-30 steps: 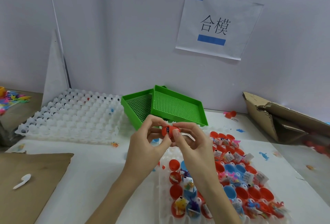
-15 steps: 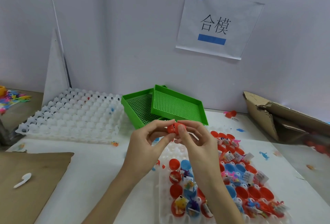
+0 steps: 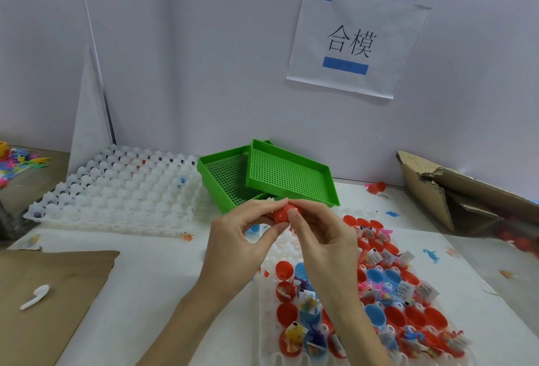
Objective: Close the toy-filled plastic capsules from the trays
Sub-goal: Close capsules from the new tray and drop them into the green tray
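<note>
Both hands meet over the table's middle around a small red capsule [image 3: 282, 214]. My left hand [image 3: 237, 244] pinches it from the left with thumb and forefinger. My right hand [image 3: 322, 241] pinches it from the right, thumb on its front. The capsule's two halves look joined; fingers hide its seam. Below the hands lies a white tray [image 3: 269, 301] holding several open red and blue capsule halves with small toys and paper slips inside.
Stacked white trays [image 3: 116, 190] sit at the back left, two green mesh baskets [image 3: 288, 174] behind the hands. A torn cardboard box [image 3: 455, 190] lies at the right, brown cardboard [image 3: 43, 301] with a white plastic piece [image 3: 35, 297] at the left. Loose toys are scattered around.
The hands have stayed at about the same height while the fingers shifted round the red capsule; the blue bit seen in it a second ago no longer shows and it looks pressed together.
</note>
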